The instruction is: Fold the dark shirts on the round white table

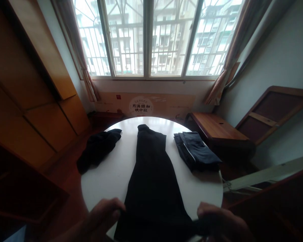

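A long black garment [154, 174] with a stand-up collar lies lengthwise down the middle of the round white table [106, 188]. It is narrow at the far end and widens toward me. My left hand [107, 210] is closed at the garment's left edge, thumb and fingers pinched on the cloth. On the right, my right hand [226, 218] is closed around a dark strip of cloth that runs in from the garment's near right side. The near end of the garment drops out of the picture, and the right fingers are dim and blurred.
A crumpled black cloth [99, 148] lies at the table's left edge, partly overhanging. Folded dark clothes [197, 151] are stacked at the right edge. Beyond stand a wooden side table [217, 126] and a barred window [146, 40]; wooden cabinets [40, 131] line the left.
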A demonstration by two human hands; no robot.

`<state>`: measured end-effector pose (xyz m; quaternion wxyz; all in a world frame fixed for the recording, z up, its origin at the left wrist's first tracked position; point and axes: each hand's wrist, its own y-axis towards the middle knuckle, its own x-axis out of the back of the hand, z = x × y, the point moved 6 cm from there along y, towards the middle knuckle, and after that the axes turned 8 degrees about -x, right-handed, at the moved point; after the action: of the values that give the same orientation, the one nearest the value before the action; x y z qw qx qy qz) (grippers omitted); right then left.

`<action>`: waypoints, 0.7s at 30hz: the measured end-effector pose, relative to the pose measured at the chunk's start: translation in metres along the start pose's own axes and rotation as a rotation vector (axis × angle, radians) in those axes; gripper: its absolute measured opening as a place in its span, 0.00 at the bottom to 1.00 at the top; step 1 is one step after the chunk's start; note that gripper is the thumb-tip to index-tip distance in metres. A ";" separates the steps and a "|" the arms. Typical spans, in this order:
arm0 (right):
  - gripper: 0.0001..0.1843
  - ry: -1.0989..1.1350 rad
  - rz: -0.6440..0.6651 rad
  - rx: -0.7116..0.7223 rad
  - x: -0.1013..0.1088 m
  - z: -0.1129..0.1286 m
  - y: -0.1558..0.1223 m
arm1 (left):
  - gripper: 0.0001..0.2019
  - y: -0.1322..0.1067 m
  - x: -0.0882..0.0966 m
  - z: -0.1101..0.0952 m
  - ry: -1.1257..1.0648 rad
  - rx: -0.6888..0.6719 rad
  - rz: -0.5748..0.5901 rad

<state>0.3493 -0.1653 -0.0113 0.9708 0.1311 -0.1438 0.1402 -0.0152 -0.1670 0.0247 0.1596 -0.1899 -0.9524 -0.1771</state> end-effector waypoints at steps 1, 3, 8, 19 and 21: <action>0.16 0.011 -0.119 -0.069 0.008 -0.001 0.015 | 0.14 0.018 0.004 0.000 -0.022 0.010 -0.061; 0.19 0.070 -0.316 -0.141 0.021 -0.001 0.056 | 0.16 0.065 0.012 0.009 -0.082 0.006 -0.151; 0.25 0.198 -0.368 -0.154 0.022 -0.010 0.197 | 0.19 0.203 0.042 0.078 -0.392 0.052 -0.322; 0.29 -0.294 -0.472 -0.141 0.030 -0.077 0.372 | 0.18 0.340 0.091 0.197 0.104 0.123 -0.563; 0.28 -0.361 -0.469 -0.156 0.031 -0.085 0.384 | 0.18 0.351 0.095 0.207 0.164 0.142 -0.555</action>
<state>0.2795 0.2225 0.0025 0.9426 0.1084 -0.2903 -0.1247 -0.0010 0.2482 -0.0265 0.1943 0.1042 -0.9619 -0.1614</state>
